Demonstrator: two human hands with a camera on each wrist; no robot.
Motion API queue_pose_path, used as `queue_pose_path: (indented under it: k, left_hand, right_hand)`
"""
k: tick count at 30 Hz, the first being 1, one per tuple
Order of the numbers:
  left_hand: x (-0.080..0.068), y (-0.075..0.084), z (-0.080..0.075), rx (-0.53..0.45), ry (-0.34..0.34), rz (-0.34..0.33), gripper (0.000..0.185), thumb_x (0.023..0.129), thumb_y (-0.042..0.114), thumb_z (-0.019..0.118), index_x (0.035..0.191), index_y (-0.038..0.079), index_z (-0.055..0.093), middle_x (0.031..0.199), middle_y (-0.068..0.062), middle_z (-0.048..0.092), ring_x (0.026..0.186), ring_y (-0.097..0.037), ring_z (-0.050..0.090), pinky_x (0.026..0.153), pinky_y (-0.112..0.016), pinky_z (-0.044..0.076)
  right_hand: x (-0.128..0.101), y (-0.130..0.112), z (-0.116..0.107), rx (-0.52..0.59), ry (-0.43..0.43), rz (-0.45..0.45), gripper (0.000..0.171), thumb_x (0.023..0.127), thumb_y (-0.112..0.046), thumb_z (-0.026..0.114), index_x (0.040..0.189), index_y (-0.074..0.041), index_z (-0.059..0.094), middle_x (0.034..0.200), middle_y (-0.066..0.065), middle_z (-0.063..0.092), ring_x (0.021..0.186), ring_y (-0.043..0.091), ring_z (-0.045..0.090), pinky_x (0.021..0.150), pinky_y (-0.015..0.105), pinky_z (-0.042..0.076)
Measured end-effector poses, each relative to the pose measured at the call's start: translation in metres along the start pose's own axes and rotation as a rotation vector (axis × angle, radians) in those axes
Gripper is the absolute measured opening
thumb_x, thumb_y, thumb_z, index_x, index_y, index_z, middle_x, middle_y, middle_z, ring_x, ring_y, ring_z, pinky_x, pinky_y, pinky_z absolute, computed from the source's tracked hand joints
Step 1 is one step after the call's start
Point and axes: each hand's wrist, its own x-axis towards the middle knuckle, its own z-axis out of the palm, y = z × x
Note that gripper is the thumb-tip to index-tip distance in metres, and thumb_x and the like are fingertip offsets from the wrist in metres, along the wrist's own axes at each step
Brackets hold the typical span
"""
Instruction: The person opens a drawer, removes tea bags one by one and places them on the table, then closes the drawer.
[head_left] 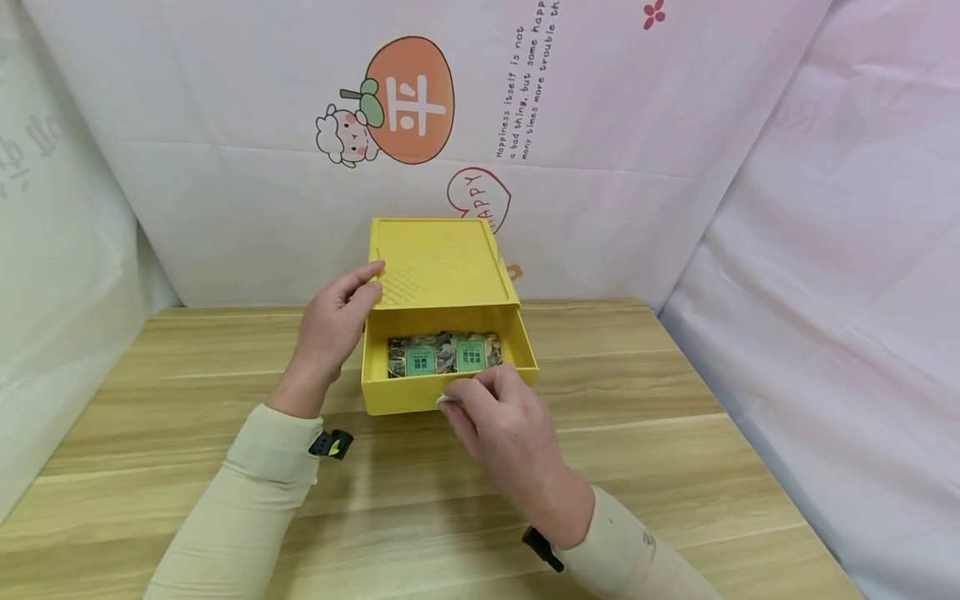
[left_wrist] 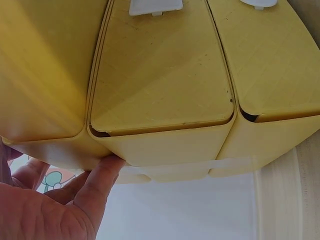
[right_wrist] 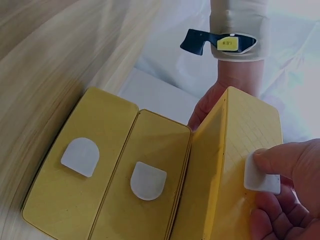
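Note:
A yellow drawer box [head_left: 442, 262] stands against the back, its top drawer [head_left: 401, 396] pulled out toward me. Inside that drawer lie dark patterned packets [head_left: 420, 360] with green labels. My right hand [head_left: 517, 442] pinches the drawer's white handle [right_wrist: 257, 175] between thumb and fingers. At the box's upper left, my left hand [head_left: 333, 321] holds the edge, fingertips over the top. One finger [left_wrist: 102, 182] of it lies on the side wall in the left wrist view. Two lower drawers [right_wrist: 160, 142] sit closed, each with a white handle [right_wrist: 148, 181].
Under the box is a wood-grain table [head_left: 637, 433]. A white printed sheet [head_left: 247, 100] rises behind it, with more white sheeting [head_left: 847, 275] on both sides. Each sleeved wrist wears a dark strap [head_left: 330, 444].

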Motion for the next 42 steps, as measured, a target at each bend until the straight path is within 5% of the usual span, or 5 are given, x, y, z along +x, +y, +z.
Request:
queue_pose_path:
  k: [9,17,24,32,42]
  left_hand:
    - [0.000,0.000,0.002,0.004,0.008,0.005,0.050,0.107,0.047,0.046,0.152,0.027,0.057,0.145,-0.001,0.060,0.096,-0.023,0.050,0.085,-0.039,0.040]
    - [0.000,-0.002,0.002,0.016,0.015,0.006,0.048,0.108,0.047,0.046,0.151,0.030,0.057,0.119,-0.006,0.064,0.069,-0.020,0.038,0.072,-0.037,0.039]
    - [0.001,-0.002,0.003,0.014,0.019,0.017,0.048,0.108,0.046,0.046,0.151,0.029,0.058,0.142,0.000,0.062,0.076,-0.022,0.040,0.077,-0.038,0.039]
    - [0.001,0.000,0.001,0.017,0.013,0.013,0.047,0.108,0.045,0.046,0.150,0.031,0.058,0.101,-0.009,0.058,0.058,-0.014,0.031,0.063,-0.036,0.036]
    - [-0.001,-0.001,0.001,0.022,0.012,0.015,0.047,0.108,0.046,0.046,0.151,0.031,0.057,0.121,-0.005,0.064,0.051,-0.012,0.026,0.057,-0.035,0.033]
  right_hand:
    - [-0.003,-0.004,-0.005,0.001,-0.019,0.009,0.016,0.089,-0.017,0.084,0.098,-0.012,0.071,0.089,0.006,0.060,0.070,0.016,0.058,0.055,0.027,0.051]
    - [-0.006,-0.006,-0.009,-0.003,-0.048,0.019,0.017,0.089,-0.016,0.085,0.097,-0.012,0.071,0.088,0.006,0.060,0.072,0.015,0.057,0.059,0.025,0.052]
    - [-0.008,-0.009,-0.012,0.010,-0.055,0.020,0.016,0.089,-0.014,0.085,0.097,-0.012,0.071,0.088,0.005,0.059,0.071,0.013,0.056,0.059,0.022,0.052]
    - [-0.009,-0.011,-0.013,0.008,-0.047,0.027,0.015,0.088,-0.015,0.085,0.096,-0.012,0.072,0.088,0.005,0.059,0.070,0.013,0.057,0.059,0.023,0.052]
    - [-0.011,-0.013,-0.014,0.000,-0.029,0.023,0.015,0.090,-0.017,0.084,0.096,-0.012,0.071,0.088,0.006,0.059,0.069,0.014,0.057,0.057,0.024,0.051]
